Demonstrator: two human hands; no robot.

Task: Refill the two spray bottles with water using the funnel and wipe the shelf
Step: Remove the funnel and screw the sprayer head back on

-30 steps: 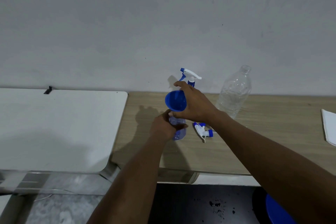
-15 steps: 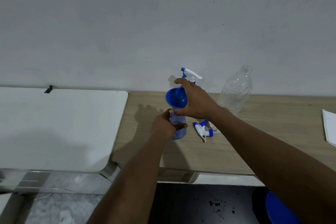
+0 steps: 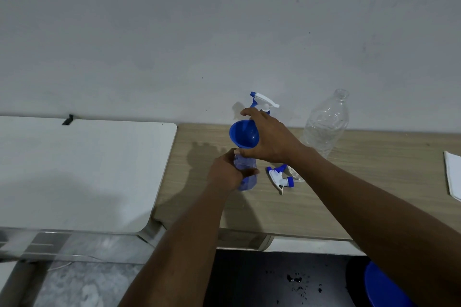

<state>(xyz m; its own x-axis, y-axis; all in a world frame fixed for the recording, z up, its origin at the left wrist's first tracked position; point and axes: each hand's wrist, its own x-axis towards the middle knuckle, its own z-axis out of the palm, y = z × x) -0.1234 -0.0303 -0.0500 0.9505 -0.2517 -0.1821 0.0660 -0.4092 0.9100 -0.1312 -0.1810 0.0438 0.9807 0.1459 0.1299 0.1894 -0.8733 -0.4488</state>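
My left hand (image 3: 225,172) grips a small blue translucent spray bottle (image 3: 245,169) standing on the wooden shelf (image 3: 361,182) with its top off. My right hand (image 3: 270,138) holds a blue funnel (image 3: 244,133) over that bottle's neck, its spout hidden behind my fingers. The removed white-and-blue spray head (image 3: 280,177) lies on the shelf just right of the bottle. A second spray bottle stands behind my right hand, only its white trigger top (image 3: 264,99) showing. A clear plastic water bottle (image 3: 326,124), uncapped, stands to the right.
A white table (image 3: 74,169) adjoins the shelf on the left. A white cloth (image 3: 452,174) lies at the shelf's right edge. A blue round object (image 3: 381,286) sits on the dark floor at bottom right. The wall rises right behind the shelf.
My right hand has lifted the funnel slightly and tilted it more upright over the bottle neck. The left hand stays on the bottle.
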